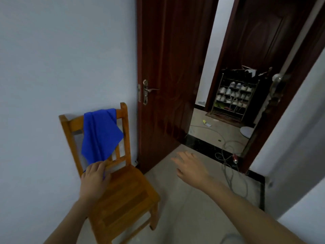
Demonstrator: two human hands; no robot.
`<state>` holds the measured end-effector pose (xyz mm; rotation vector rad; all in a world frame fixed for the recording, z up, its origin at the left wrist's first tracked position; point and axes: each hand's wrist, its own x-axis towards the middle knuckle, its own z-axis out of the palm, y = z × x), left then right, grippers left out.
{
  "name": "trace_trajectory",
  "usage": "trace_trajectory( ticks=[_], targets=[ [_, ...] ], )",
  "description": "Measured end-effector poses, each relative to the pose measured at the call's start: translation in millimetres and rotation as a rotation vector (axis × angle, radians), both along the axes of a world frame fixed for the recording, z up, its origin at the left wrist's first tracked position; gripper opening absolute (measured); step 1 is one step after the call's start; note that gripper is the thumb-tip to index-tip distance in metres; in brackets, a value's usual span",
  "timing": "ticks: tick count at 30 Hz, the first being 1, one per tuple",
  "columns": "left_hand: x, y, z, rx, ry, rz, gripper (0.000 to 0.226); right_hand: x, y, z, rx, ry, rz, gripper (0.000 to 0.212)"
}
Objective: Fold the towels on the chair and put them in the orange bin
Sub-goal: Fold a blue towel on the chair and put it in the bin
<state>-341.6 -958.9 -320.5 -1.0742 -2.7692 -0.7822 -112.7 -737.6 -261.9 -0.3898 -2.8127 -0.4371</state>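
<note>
Draping over the top rail of the small orange-brown wooden chair (pixel 121 191) at your 10 o'clock is the bright blue cloth towel (pixel 100 134), its lower corner hanging down toward the seat. Your left hand (pixel 94 178) is closed around that bottom corner, fingers curled over the fabric just above the seat's back edge. Moving right, the dark red-brown wooden door (pixel 167 67) stands open at 12 o'clock. Your right hand (pixel 191 167) hovers at 1 o'clock above the pale tiled floor (pixel 184 208), fingers spread and empty, well apart from the chair.
</note>
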Motion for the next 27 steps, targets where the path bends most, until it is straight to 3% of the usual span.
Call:
trace_trajectory(
  ticks=[7, 17, 20, 27],
  targets=[
    [-51, 105, -10, 0.086, -0.106, 0.114, 0.043, -67, 116, 12, -0.039, -0.113, 0.035, 0.059],
    [-90, 214, -13, 0.064, -0.066, 0.274, 0.043, -150, 256, -16, -0.11, -0.166, 0.049, 0.057],
    [-98, 242, -20, 0.106, -0.057, 0.395, 0.042, -176, 295, -9, -0.227, -0.205, 0.171, 0.047],
    [-61, 310, -21, 0.225, -0.128, 0.644, 0.042, -231, 366, -15, -0.297, -0.269, 0.426, 0.048]
  ],
)
